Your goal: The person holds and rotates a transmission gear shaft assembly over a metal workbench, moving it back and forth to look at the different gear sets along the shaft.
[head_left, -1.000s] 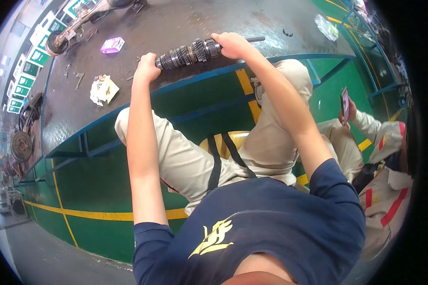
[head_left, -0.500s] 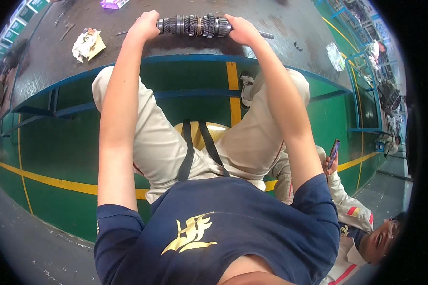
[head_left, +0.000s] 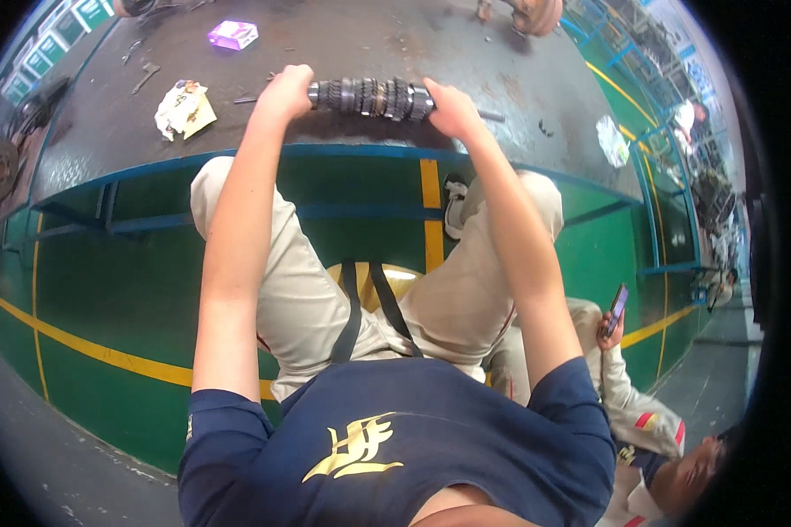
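A dark metal gear shaft (head_left: 373, 98) with several toothed gears lies crosswise at the near side of the table. My left hand (head_left: 287, 91) is closed round its left end, and my right hand (head_left: 449, 109) grips the right end. Thin rod ends stick out past both hands. The fingertips are mostly hidden behind the shaft and the hands. Both arms reach out straight.
On the grey table (head_left: 272, 127) are a crumpled wrapper (head_left: 183, 111), a purple box (head_left: 233, 35), a wrench (head_left: 146, 78), a small dark curved piece (head_left: 545, 129) and a plastic bag (head_left: 613, 141). A seated person at lower right holds a phone (head_left: 618, 309).
The whole view has shifted, so table, hands and gear shaft sit lower in the picture and more of the table's far side shows. Both hands keep their grip.
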Demonstrator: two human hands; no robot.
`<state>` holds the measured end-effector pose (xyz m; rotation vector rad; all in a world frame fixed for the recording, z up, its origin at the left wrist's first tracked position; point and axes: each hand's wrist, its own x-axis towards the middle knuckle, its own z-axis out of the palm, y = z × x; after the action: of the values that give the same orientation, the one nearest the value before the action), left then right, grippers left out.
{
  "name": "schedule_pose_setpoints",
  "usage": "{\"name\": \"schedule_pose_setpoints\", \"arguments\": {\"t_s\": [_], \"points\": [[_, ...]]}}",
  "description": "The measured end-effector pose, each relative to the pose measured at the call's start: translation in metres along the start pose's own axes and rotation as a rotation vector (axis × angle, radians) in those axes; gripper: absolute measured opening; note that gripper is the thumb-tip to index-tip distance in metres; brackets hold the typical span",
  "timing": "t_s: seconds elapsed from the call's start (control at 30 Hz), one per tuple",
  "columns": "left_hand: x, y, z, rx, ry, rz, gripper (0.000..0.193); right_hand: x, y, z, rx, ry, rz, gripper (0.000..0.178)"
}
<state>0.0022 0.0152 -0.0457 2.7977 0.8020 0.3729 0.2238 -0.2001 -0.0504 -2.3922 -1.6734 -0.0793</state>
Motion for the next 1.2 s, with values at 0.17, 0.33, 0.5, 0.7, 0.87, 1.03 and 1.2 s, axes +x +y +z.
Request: {"name": "schedule_pose_setpoints", "arguments": {"t_s": [0.17,0.33,0.5,0.7,0.87,1.03,1.2], "points": [[-0.008,0.010,-0.002,-0.029,0.031,-0.011,0.020,-0.009,0.005,0.006,0.008,-0.013,0.054,0.054],[-0.016,-0.006,0.007,-0.091,0.058,-0.005,0.017,-0.012,-0.018,-0.006,-0.023,-0.010,0.019,0.038],[-0.021,0.001,-0.008,-0.077,-0.007,-0.007,0.019,-0.017,-0.024,-0.003,-0.055,0.059,0.059,0.039],[-0.019,0.003,0.004,-0.095,0.018,-0.010,0.020,-0.011,-0.008,0.004,-0.090,0.054,0.055,0.035],[-0.020,0.000,0.007,-0.150,0.005,-0.027,0.019,-0.012,-0.014,-0.001,-0.110,0.068,0.093,0.034],[-0.023,0.003,0.006,-0.150,-0.034,-0.082,0.022,-0.022,-0.018,-0.020,-0.018,-0.027,0.127,0.048],[-0.015,0.003,0.002,-0.123,-0.037,-0.062,0.024,-0.030,-0.020,-0.036,0.156,-0.105,0.129,0.061]]}}
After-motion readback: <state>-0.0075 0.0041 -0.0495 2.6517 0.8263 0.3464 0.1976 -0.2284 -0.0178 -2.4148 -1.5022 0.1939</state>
